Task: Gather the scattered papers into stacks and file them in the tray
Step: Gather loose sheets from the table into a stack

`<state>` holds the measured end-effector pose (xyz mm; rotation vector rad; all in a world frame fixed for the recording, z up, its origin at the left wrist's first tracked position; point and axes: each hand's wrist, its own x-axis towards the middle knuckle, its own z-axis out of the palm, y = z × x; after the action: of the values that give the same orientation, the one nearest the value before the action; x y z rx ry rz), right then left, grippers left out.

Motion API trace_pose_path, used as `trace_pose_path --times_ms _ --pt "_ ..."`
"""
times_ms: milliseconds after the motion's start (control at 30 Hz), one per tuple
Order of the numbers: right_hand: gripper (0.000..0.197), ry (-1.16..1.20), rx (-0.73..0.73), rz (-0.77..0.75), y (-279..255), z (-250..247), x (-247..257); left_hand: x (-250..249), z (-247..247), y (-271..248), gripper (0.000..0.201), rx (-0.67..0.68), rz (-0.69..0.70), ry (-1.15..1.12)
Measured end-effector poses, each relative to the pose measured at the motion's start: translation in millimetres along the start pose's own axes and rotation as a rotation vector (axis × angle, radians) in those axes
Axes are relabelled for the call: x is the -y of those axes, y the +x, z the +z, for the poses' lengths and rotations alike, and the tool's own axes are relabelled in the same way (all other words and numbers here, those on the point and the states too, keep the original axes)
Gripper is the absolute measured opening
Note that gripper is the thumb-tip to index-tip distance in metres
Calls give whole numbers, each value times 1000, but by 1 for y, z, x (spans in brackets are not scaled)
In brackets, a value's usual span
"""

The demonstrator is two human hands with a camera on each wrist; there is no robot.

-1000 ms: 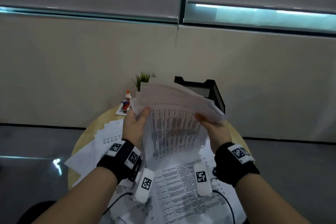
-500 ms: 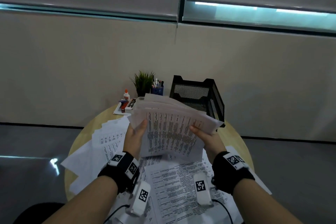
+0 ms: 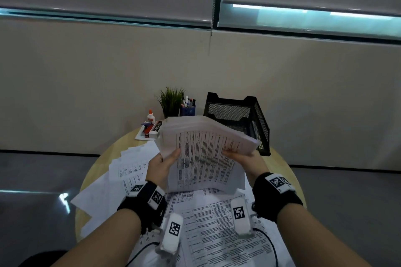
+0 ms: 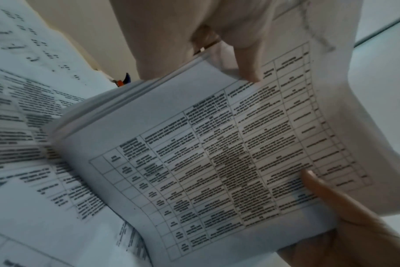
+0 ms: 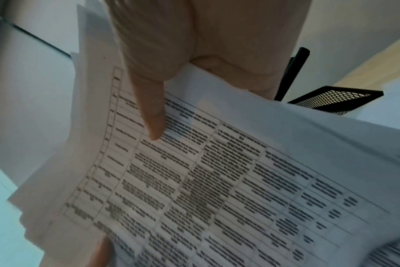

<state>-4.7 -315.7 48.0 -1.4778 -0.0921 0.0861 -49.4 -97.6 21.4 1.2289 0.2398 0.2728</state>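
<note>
Your left hand (image 3: 161, 166) grips the left edge of the paper stack (image 3: 206, 156), thumb on the printed face | stack held tilted above the round surface (image 3: 102, 160), over loose sheets (image 3: 217, 223) | your right hand (image 3: 243, 159) clamps the right edge, thumb on top | black mesh tray (image 3: 236, 112) stands just behind.

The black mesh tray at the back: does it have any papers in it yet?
Seemingly none yet: the black mesh tray shows only bare mesh where visible, though the held stack hides its lower front. Both hands grip the stack.
</note>
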Motion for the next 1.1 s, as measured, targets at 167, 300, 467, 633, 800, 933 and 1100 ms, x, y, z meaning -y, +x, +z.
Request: trace_pose_path --times_ms 167,300,467,633,800,933,1100 --pt "31 90 -86 -31 -5 -1 -2 -6 1 -1 29 -13 52 14" --pt "34 -11 -26 -27 -11 -2 -12 -1 -3 -3 40 -54 -11 4" --pt "29 2 27 -73 -16 -1 -10 -19 17 -8 87 -143 196 22" --pt "32 -2 49 -84 -18 -2 -8 -57 43 -8 28 -304 359 -50" --pt "33 -10 59 -96 -20 -5 -9 -72 55 1 33 -388 328 -27" --pt "31 17 87 -97 -19 -7 -8 -68 51 5 27 -422 349 30" --pt "58 139 37 -16 -11 -9 -11 -64 41 5 17 -335 409 21"
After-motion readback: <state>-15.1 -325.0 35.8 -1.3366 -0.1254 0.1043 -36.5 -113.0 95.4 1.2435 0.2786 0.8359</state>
